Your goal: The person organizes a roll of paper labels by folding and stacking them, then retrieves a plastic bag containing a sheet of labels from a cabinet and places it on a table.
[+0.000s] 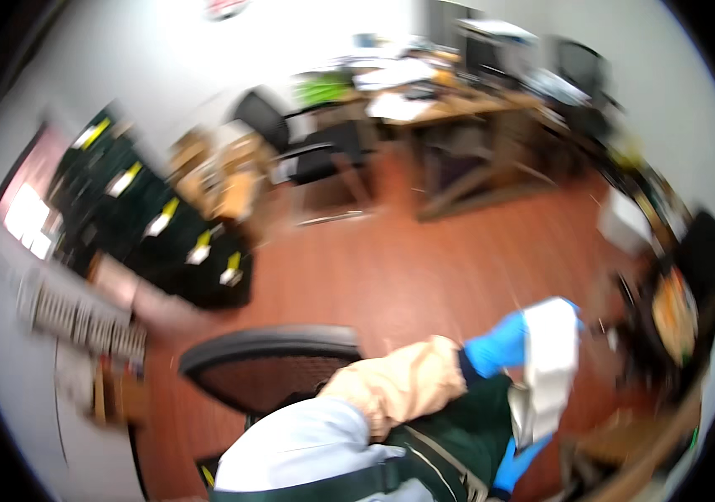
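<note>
A long white thing [548, 360], perhaps folded cloth or paper, is held up in front of my body at the right. Motion blur hides what it is exactly. My left hand [496, 345], in a blue glove below a peach sleeve, grips its upper end, with fingertips showing past the far edge. At the lower end, where the white thing looks creased and greyish, is my right hand [522, 465], also blue-gloved. That hand is partly covered by the thing, and its fingers seem closed on the end.
Beside my left arm stands a mesh-backed chair [274, 356]. Dark green stacked bins [152, 222] with yellow-white tags and cardboard boxes [223, 176] stand at the left. A cluttered wooden desk [466, 107] and a black chair [324, 151] are farther back. Another chair [688, 293] is at the right.
</note>
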